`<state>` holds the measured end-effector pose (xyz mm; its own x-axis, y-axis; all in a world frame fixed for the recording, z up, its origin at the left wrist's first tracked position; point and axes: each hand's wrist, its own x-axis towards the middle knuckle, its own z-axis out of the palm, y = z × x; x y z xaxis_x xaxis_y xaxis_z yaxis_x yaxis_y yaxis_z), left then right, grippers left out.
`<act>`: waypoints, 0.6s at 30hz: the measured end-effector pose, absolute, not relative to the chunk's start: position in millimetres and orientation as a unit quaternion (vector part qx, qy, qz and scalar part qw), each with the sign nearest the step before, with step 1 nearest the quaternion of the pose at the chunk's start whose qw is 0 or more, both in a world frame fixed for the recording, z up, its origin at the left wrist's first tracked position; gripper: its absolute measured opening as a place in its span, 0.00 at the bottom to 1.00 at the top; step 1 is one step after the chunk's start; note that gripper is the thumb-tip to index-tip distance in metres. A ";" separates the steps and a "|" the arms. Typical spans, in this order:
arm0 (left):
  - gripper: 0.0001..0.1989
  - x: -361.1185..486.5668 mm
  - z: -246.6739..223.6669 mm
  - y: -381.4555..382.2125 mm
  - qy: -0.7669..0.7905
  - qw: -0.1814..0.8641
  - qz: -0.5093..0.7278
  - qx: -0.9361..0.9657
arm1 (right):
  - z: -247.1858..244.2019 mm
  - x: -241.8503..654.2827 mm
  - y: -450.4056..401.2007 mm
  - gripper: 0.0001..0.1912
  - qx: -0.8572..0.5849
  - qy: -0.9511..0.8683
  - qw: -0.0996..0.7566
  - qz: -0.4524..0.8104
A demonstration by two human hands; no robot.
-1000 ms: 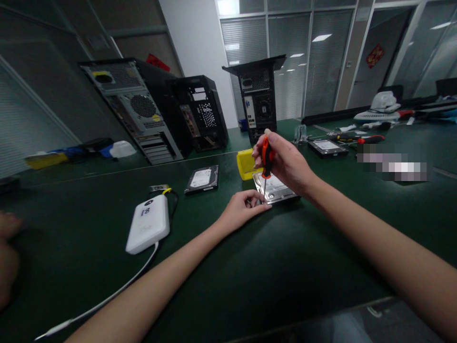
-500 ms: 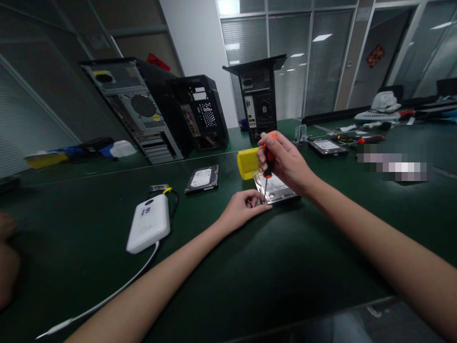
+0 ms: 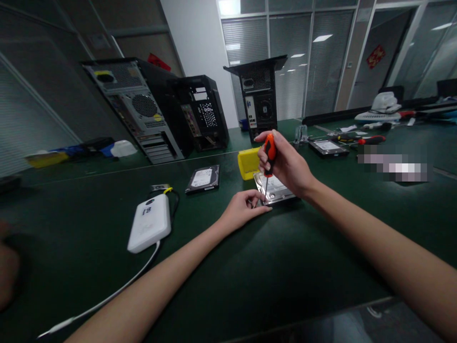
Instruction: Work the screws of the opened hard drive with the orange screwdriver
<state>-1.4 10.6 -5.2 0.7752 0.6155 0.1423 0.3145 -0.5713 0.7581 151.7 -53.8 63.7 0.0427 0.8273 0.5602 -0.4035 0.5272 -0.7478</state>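
Observation:
My right hand (image 3: pixel 285 164) is wrapped round the orange and black handle of a screwdriver (image 3: pixel 270 151). The screwdriver stands nearly upright, its tip at the near left corner of a silver hard drive (image 3: pixel 276 190) lying on the green table. At that same corner, my left hand (image 3: pixel 244 207) has its fingers curled in and its thumb along the drive's near edge; it grips the corner. Behind the drive stands an open yellow case (image 3: pixel 248 164). Another hard drive (image 3: pixel 203 178) lies to the left, label up.
A white power bank (image 3: pixel 150 224) with a cable lies at the left. Three computer cases (image 3: pixel 264 100) stand at the back. Behind on the right are another drive (image 3: pixel 327 146) and red-handled pliers (image 3: pixel 371 140). Part of another person's arm (image 3: pixel 7 269) shows at the left edge.
The fingers of my right hand have shifted round the screwdriver handle, and the index finger has lifted off it. My left hand and the drive have stayed in place.

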 end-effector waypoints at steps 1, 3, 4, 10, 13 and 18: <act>0.20 -1.4 -5.4 10.7 0.269 0.376 0.200 0.864 | 63.6 151.9 -53.7 0.14 -0.197 -0.533 0.693 0.443; 0.20 -1.4 -5.8 10.9 0.270 0.375 0.202 0.864 | 63.4 152.4 -53.5 0.13 -0.196 -0.536 0.692 0.442; 0.20 -1.4 -5.8 11.0 0.269 0.376 0.203 0.863 | 63.3 152.8 -53.6 0.13 -0.198 -0.537 0.691 0.441; 0.19 -1.0 -4.4 10.2 0.265 0.383 0.200 0.862 | 63.6 154.7 -55.3 0.13 -0.232 -0.537 0.690 0.425; 0.20 -0.9 -4.5 9.6 0.270 0.379 0.202 0.862 | 64.2 154.7 -56.4 0.13 -0.226 -0.540 0.700 0.409; 0.20 -1.4 -5.9 10.4 0.273 0.379 0.201 0.861 | 64.8 155.3 -56.2 0.13 -0.235 -0.544 0.704 0.390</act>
